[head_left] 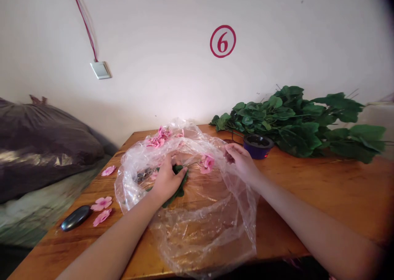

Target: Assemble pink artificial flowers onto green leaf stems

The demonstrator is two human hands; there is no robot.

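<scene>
A clear plastic bag (pixel 203 222) lies crumpled on the wooden table (pixel 323 189). My left hand (pixel 168 179) rests inside the bag's mouth, fingers curled over a green leafy stem (pixel 180 187). A pink artificial flower (pixel 207 164) sticks out on a thin stem just right of that hand. My right hand (pixel 240 159) pinches the bag's upper edge beside the flower. More pink flowers (pixel 160 137) lie at the bag's far rim.
A pile of green artificial leaves (pixel 301 122) covers the table's back right, with a small dark purple bowl (pixel 257 145) in front of it. Loose pink petals (pixel 101 206) and a black oval object (pixel 75 217) lie at the left edge. A dark bundle (pixel 40 140) sits off-table at left.
</scene>
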